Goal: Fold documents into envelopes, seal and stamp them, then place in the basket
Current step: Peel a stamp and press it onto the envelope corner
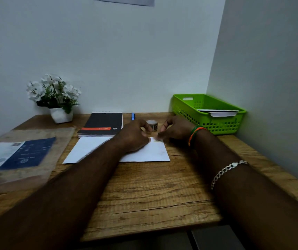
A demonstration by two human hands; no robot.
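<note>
Bare forearms, orange-green thread bands (196, 133), silver chain bracelet (227, 171) on right arm

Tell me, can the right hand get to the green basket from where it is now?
Probably yes. The right hand is at the envelope's far corner, and the green basket sits just to its right with its top open. Nothing stands on the desk between them.

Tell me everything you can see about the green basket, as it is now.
The green basket is a shallow rectangular tray that looks like plastic, with a grid of small holes in its walls and a handle slot in the far end. It stands upright on the wooden desk at the far right, in the corner of the walls. White papers or envelopes lie inside, one end resting on the near rim. Neither hand touches it.
</note>
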